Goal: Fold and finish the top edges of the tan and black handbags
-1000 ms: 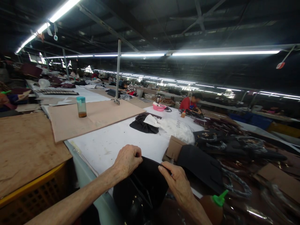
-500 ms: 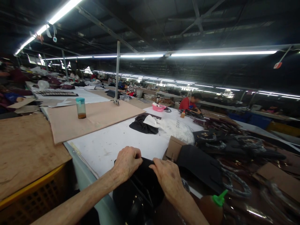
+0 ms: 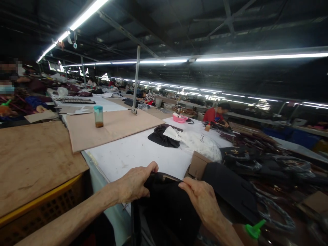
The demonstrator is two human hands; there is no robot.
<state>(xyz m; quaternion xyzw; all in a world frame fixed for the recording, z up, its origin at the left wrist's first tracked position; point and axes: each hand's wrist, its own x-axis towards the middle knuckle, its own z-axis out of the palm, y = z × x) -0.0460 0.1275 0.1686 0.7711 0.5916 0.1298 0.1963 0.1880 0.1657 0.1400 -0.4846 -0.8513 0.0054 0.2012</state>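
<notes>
A black bag (image 3: 169, 212) stands in front of me at the table's near edge, its mouth spread and a brownish strip showing along the far rim. My left hand (image 3: 135, 181) grips the bag's upper left edge, thumb on the near side; some fingertips are hidden by the black material. At the right end of the rim, my right hand (image 3: 201, 196) pinches the edge between thumb and fingers. Close to my right forearm is a glue-type squeeze bottle with a green nozzle (image 3: 255, 229). Black flat bag pieces (image 3: 228, 188) lie right of the bag.
A beige board (image 3: 115, 131) carries a teal-lidded bottle (image 3: 98, 117). Beyond the bag lie black cloth (image 3: 162, 136) and a white plastic sack (image 3: 201, 141). A wooden board (image 3: 38, 164) tops a yellow crate (image 3: 48, 208) at left. A person in red (image 3: 214, 114) works farther off.
My hands have moved farther apart, and the bag's mouth has widened between them. The bag shows more of its dark side. The view has swung slightly left.
</notes>
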